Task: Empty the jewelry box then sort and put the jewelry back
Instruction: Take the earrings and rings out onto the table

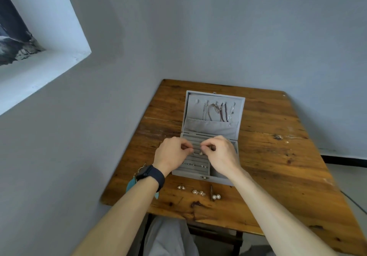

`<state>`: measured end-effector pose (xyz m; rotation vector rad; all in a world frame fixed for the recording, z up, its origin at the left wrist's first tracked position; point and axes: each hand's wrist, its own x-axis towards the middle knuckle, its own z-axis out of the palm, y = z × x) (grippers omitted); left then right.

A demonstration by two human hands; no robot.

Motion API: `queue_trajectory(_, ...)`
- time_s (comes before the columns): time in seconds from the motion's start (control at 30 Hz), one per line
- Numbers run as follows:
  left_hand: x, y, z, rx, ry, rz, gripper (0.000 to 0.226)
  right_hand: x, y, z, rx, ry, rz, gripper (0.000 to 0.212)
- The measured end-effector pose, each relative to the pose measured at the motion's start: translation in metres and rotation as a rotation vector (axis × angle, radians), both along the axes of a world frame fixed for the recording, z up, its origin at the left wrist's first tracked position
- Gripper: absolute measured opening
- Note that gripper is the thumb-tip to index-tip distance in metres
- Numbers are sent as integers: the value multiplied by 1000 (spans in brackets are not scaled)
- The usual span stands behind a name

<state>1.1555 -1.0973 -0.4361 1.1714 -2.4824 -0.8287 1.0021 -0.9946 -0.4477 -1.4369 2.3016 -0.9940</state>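
Grey plaster wall behind, window recess off to the left. Wooden table (278, 176) below both forearms, worn planks.

Jewelry box (190, 174) sat open directly under both hands, lid thrown back beyond the fingertips. Necklaces (217, 111) hung in the lid, past the knuckles, with their lower ends tucked into the lid pocket. Row of rings (193, 164) was slotted in the ring rolls just on the wrist side of the hands.

Left hand (171, 153) was curled, thumb against fingertips. Right hand (222, 154) was the same, pinching. Between the two sat a small piece (197, 153), held at both ends as far as I could tell; too small to say what kind.

Near the forearms, on the bare wood: pearl earrings (216, 197), small studs (198, 192), another pair (180, 187). Teal feather piece (132, 185) poked out under the left wrist, beside the dark watch (153, 176).

Judged step: the put-back phase, well along, with this piece being seated into a roll slot. Next move probably called for pressing it in level, letting go with both hands without dragging it out, then reaching back toward the body for the loose earrings. Tiny parts, so a fine fingertip pinch was needed.
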Motion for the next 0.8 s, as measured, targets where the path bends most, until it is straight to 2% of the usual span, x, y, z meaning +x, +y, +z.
queue_trajectory(0.17, 10, 21, 5, 38, 140, -11, 7, 9, 46, 9, -183, -153, -67, 13)
queue_trajectory(0.27, 17, 40, 6, 65, 183, -49, 2, 15, 79, 5, -212, -214, -90, 13)
queue_trajectory(0.47, 28, 83, -1, 176, 288, -105, 5, 26, 137, -16, -202, -252, -130, 12)
queue_trajectory(0.63, 35, 111, -12, 224, 274, -115, 7, 30, 168, -35, -162, -233, -147, 13)
queue_trajectory(0.8, 35, 133, -20, 204, 182, -158, 8, 33, 183, -45, -106, -147, -143, 14)
